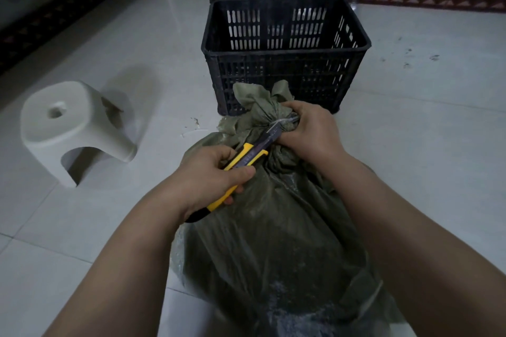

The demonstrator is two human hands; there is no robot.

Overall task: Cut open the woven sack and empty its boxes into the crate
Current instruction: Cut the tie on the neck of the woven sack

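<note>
A: At the neck of the woven sack (276, 227), what matters?

B: The left hand (208, 175), fingers wrapped on the yellow utility knife (241, 161), should slice only the white tie (276, 124), blade clear of the right hand (309, 131) pinching the bunched neck.

A: Obstacles?

B: The black crate (284, 49) stands empty just behind; the white stool (74, 128) sits well aside.

The sack (273, 241) hides its contents, and its base is probably cut off below.
</note>
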